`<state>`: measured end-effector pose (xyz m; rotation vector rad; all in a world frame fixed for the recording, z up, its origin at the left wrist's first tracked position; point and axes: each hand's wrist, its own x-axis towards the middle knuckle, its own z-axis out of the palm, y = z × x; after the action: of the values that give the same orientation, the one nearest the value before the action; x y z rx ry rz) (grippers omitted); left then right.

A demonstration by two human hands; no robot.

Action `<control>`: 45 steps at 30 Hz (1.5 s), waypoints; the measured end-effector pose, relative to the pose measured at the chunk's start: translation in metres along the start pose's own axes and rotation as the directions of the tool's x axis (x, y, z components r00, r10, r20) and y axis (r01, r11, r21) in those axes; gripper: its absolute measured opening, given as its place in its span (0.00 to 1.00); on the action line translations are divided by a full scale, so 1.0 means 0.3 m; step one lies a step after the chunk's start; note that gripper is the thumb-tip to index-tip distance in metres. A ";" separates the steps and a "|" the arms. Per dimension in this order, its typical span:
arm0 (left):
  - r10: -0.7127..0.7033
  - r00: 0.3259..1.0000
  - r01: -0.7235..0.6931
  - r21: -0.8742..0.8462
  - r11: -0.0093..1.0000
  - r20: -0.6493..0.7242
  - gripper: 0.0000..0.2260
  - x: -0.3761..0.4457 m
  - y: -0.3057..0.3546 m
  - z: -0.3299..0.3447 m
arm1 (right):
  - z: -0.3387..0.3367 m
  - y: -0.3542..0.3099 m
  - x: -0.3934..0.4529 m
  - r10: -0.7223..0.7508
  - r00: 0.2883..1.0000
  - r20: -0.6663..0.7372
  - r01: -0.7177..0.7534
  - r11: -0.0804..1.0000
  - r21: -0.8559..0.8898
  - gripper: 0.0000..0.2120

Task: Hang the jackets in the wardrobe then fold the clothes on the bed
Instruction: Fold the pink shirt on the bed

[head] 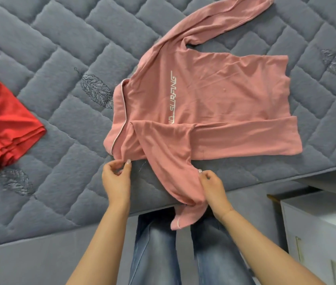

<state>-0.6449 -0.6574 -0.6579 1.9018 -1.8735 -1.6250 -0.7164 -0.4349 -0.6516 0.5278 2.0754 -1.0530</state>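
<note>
**Pink top half folded on the bed, both hands at its near edge**

Head view: a pink long-sleeved top (214, 99) lies spread on the grey quilted bed (49, 89), white lettering facing up, collar toward the left. One side is folded over the body; the far sleeve stretches up toward the top right. The near sleeve trails off the bed's edge, its cuff hanging over the person's blue jeans (154, 249). The left hand (116, 177) pinches the shoulder corner between thumb and fingers — the right hand (211, 186) is closed on the near sleeve. The hands are apart. A red garment (0, 120) lies folded at the left, well apart from the top. A white cabinet (323, 227) stands at the lower right.
</note>
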 end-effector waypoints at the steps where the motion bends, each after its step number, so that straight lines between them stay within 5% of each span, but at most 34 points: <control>1: -0.078 0.994 0.084 -0.077 0.993 0.074 0.10 -0.028 0.013 0.019 | -0.030 -0.040 -0.003 -0.056 0.998 -0.024 0.056 0.998 -0.001 0.11; 5: -0.258 0.886 0.341 -0.166 0.925 0.384 0.14 -0.071 0.103 0.110 | -0.136 -0.267 0.068 -0.285 0.958 -0.036 0.271 0.939 -0.214 0.09; 9: -0.344 0.726 0.625 -0.361 0.692 0.596 0.05 -0.036 0.230 0.209 | -0.160 -0.539 0.227 -0.471 0.882 0.005 0.406 0.755 -0.515 0.11; 11: -0.336 0.724 0.664 -0.474 0.579 0.603 0.05 -0.009 0.266 0.253 | -0.145 -0.647 0.309 -0.493 0.865 0.094 0.439 0.651 -0.619 0.14; 14: -0.288 0.753 0.657 -0.649 0.384 0.592 0.08 0.017 0.288 0.295 | -0.128 -0.700 0.395 -0.474 0.860 0.189 0.483 0.637 -0.601 0.15; 18: -0.264 0.760 0.650 -0.704 0.286 0.594 0.07 -0.005 0.291 0.334 | -0.178 -0.553 0.362 -0.485 0.874 -0.025 0.453 0.833 -0.316 0.09; 21: -0.271 0.763 0.645 -0.714 0.270 0.587 0.08 -0.021 0.295 0.371 | -0.235 -0.372 0.293 -0.135 0.990 -0.045 0.140 0.984 0.115 0.07; 24: -0.292 0.774 0.630 -0.730 0.265 0.562 0.10 -0.012 0.311 0.401 | -0.293 -0.285 0.307 0.127 0.988 0.085 -0.150 0.906 0.397 0.09; 28: -0.403 0.760 0.636 -0.712 0.298 0.510 0.11 0.028 0.365 0.431 | -0.334 -0.346 0.444 0.333 0.940 0.079 -0.305 0.712 0.633 0.19; 31: -0.549 0.712 0.656 -0.695 0.295 0.438 0.08 0.053 0.406 0.462 | -0.349 -0.426 0.541 0.518 0.846 0.126 -0.447 0.561 0.697 0.27; 35: -0.539 0.714 0.628 -0.749 0.210 0.448 0.08 0.052 0.477 0.478 | -0.350 -0.437 0.538 0.638 0.750 0.176 -0.588 0.520 0.620 0.19; 38: -0.431 0.763 0.600 -0.776 0.196 0.481 0.06 0.033 0.560 0.470 | -0.375 -0.369 0.502 0.627 0.772 0.109 -0.569 0.604 0.559 0.19; 41: -0.272 0.824 0.556 -0.799 0.226 0.496 0.03 0.025 0.632 0.443 | -0.418 -0.373 0.454 0.479 0.877 0.026 -0.387 0.674 0.630 0.04; 45: -0.190 0.876 0.481 -0.839 0.254 0.444 0.09 0.013 0.617 0.405 | -0.574 -0.473 0.433 0.219 0.969 0.113 -0.200 0.430 0.880 0.08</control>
<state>-0.8574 -0.6378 -0.5988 1.5183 -0.1184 -2.3580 -0.9638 -0.3729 -0.6110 1.2779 1.2223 -1.9596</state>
